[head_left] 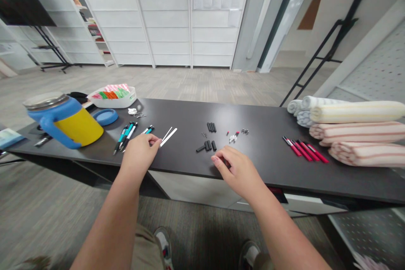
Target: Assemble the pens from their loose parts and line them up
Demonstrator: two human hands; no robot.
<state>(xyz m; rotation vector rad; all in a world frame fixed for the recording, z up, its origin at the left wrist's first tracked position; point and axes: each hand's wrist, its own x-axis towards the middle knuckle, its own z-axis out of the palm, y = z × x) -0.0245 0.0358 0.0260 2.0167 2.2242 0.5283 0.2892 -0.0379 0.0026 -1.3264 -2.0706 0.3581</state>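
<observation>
Bare forearms (109, 215) lead to two hands over the dark counter (183, 116). White strips (168, 138) lie just right of the left hand (141, 150), the nearer one, their long axes slanting away and rightward from its fingertips. Its thumb and fingers sit close together; I cannot tell whether they pinch a strip end. Over on the other side, the right hand (238, 169) curls loosely, and whether anything is inside is unclear. Short black tubes (208, 146) lie ahead and to its left, with small white pieces (233, 138) beyond its knuckles. Teal-and-black pens (126, 136) crowd the left hand's outer side; red pens (308, 150) lie well to the right. Nothing visible stands between the left fingertips and the strips.
</observation>
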